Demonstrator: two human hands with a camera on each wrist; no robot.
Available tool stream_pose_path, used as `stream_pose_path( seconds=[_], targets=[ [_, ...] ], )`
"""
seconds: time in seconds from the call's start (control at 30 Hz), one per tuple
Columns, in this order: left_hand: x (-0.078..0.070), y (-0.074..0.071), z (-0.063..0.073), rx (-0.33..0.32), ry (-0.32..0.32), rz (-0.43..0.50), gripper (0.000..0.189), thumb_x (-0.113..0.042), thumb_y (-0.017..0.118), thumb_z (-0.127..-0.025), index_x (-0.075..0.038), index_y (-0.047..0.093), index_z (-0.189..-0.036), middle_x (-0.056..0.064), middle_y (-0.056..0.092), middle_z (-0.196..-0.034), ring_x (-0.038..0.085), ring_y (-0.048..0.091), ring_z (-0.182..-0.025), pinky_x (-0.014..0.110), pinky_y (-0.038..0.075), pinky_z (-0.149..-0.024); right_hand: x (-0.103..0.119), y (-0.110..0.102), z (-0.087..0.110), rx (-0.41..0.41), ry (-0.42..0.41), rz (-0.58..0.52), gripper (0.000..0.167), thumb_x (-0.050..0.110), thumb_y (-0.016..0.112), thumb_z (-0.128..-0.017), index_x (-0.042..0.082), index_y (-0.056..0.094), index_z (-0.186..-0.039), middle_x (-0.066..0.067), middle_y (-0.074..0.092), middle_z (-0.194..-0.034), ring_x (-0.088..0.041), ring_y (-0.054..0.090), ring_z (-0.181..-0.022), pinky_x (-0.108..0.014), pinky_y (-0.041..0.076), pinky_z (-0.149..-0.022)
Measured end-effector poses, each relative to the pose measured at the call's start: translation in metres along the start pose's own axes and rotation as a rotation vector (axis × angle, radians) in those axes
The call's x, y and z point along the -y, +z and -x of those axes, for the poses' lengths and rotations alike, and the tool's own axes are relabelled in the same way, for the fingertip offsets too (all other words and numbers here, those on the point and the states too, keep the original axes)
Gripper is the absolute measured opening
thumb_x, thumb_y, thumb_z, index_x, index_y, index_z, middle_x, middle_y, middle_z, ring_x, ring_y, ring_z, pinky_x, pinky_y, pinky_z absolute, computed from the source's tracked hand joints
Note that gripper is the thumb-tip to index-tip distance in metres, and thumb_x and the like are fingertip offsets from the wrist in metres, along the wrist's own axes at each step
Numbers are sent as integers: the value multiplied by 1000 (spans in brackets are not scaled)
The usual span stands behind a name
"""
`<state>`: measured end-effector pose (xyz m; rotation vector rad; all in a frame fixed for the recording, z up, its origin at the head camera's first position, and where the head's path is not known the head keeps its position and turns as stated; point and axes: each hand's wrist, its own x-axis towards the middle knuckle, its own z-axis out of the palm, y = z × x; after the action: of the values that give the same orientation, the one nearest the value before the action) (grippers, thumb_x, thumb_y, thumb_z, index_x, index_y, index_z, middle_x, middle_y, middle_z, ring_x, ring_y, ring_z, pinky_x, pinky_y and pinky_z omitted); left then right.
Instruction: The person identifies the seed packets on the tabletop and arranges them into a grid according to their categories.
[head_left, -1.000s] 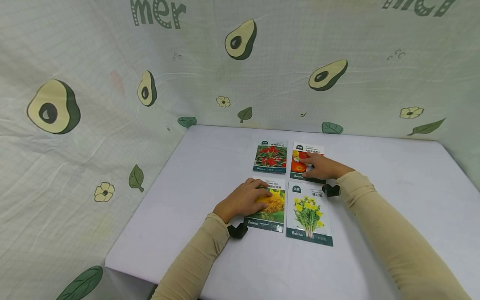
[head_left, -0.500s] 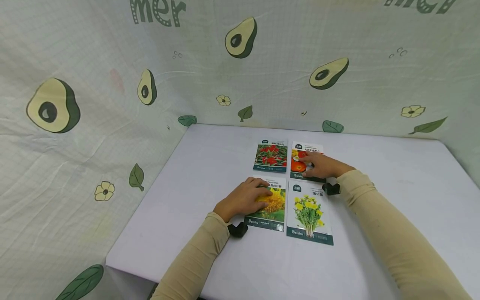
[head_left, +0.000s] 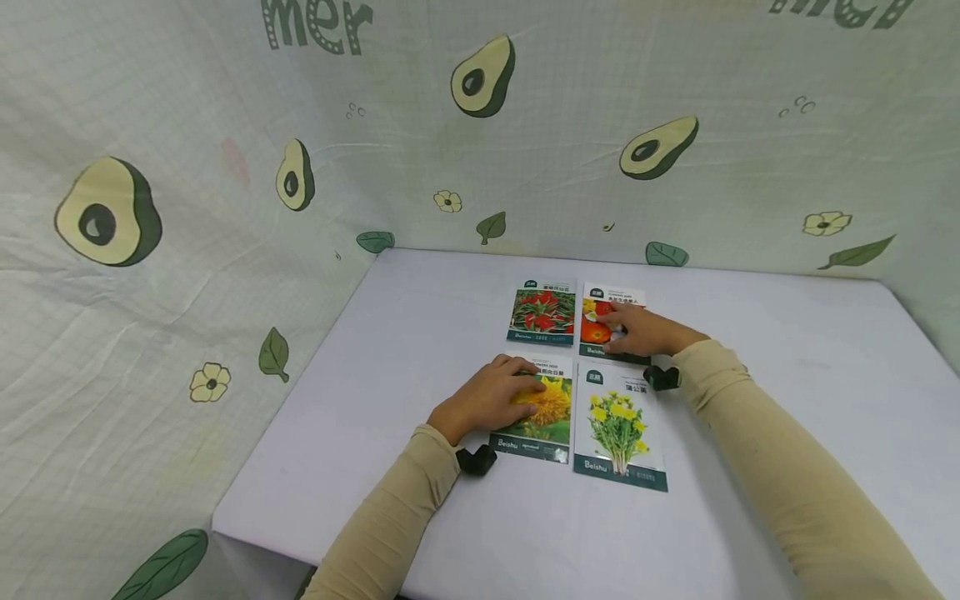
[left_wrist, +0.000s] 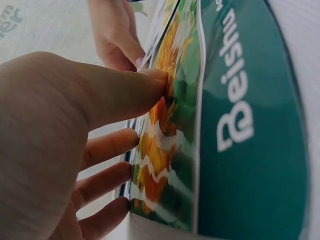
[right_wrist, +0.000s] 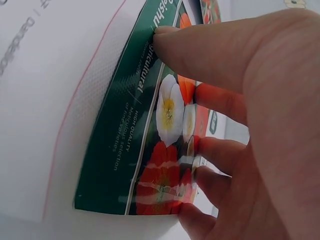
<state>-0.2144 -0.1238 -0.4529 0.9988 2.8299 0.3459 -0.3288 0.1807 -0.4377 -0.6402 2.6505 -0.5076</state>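
Observation:
In the head view my left hand (head_left: 486, 398) rests its spread fingertips on a seed packet with a yellow, sunflower-like bloom (head_left: 551, 404). The left wrist view shows the thumb and fingers touching that packet's face (left_wrist: 172, 150) without curling round it. Farther back, my right hand (head_left: 641, 331) touches a seed packet with red and white flowers (head_left: 595, 333); its thumb and fingertips lie on the printed front (right_wrist: 169, 112) in the right wrist view. A dandelion seed packet (head_left: 618, 429) lies in front of the right hand. A packet with red blooms (head_left: 542, 312) lies at the back left.
The packets form a two-by-two block on a white table (head_left: 427, 333). Behind and to the left hangs a pale cloth (head_left: 555, 108) printed with avocados and leaves. Dark wrist cameras sit beneath both wrists, the left one (head_left: 476, 460) close to the yellow-bloom packet.

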Motion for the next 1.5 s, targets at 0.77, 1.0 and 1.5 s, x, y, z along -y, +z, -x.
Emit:
stream_pose_path(
  seconds=[0.77,1.0,1.5],
  targets=[
    [2,-1,2,-14,10,16,40,-44,63,-98,-27,66,-134,-6,50,-145,18,41,-132,36,35,-112,2,-4,-5,-10,12,-5,71,40,70,-93,4,47,-149,-26,18,-162,-52,21,-143,-69,22,-111],
    [4,2,0,-7,0,7,41,-45,62,-98,-29,65,-135,-6,49,-146,18,40,-132,36,34,-112,1,-4,-8,-20,1,4,70,39,71,-92,4,48,-148,-27,20,-161,-53,23,-142,-70,24,-110],
    [2,2,0,1,-11,10,42,-45,61,-99,-29,63,-137,-6,48,-147,18,39,-135,37,33,-113,1,-4,-9,-42,-4,30,71,41,71,-92,2,49,-147,-30,22,-159,-54,23,-141,-69,25,-109]
  ],
)
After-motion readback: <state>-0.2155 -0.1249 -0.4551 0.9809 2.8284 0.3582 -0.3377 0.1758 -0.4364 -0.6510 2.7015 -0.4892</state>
